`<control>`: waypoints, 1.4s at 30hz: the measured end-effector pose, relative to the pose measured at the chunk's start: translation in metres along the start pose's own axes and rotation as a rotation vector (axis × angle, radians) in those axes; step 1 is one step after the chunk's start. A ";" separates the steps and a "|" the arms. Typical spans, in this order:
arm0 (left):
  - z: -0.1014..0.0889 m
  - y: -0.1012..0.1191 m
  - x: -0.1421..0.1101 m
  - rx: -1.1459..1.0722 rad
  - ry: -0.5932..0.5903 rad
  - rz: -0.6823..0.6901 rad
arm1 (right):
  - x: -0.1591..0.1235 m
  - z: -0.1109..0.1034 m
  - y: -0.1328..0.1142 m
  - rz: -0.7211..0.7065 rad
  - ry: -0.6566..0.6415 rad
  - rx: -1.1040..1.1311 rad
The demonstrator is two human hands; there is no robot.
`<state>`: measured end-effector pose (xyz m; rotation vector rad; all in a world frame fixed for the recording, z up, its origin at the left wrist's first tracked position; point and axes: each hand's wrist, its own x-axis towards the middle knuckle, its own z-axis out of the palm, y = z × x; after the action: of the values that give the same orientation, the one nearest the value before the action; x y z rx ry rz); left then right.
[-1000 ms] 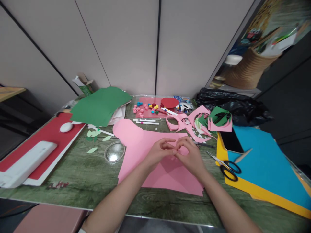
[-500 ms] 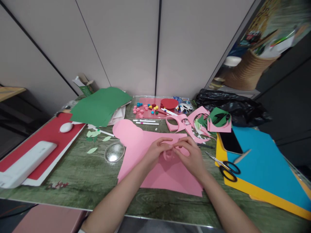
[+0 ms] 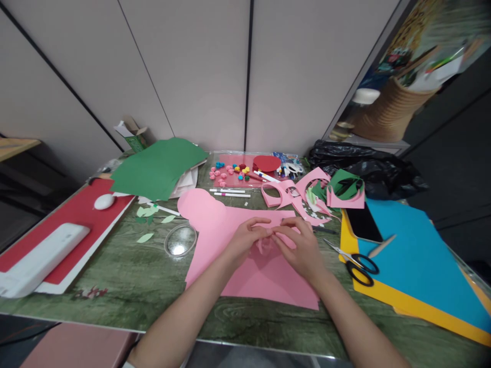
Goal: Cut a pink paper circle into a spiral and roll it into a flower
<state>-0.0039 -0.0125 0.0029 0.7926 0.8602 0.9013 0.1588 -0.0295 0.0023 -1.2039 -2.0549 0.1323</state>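
Both my hands meet over a large pink paper sheet at the middle of the table. My left hand and my right hand are closed, their fingertips pinching a small curled pink paper piece between them. Black-handled scissors lie just right of my right hand, on a yellow sheet.
A blue sheet and a black phone lie at the right. Pink and green scraps, markers and small coloured bits sit behind. A green sheet, clear lid, white mouse and white keyboard are left.
My hands have shifted slightly and turned the small pink piece between the fingertips; its curled shape shows more than one second ago.
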 end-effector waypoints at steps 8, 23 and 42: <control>0.003 0.004 -0.003 -0.060 -0.058 0.016 | 0.004 -0.003 -0.008 0.117 0.045 0.164; -0.001 0.003 -0.001 0.023 -0.056 0.010 | 0.002 -0.002 -0.006 0.083 0.003 0.206; 0.001 0.006 -0.004 0.102 -0.084 0.062 | 0.003 0.004 0.000 0.151 -0.037 0.349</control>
<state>-0.0064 -0.0139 0.0093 0.9434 0.8160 0.8781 0.1553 -0.0261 0.0015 -1.1397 -1.8716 0.5646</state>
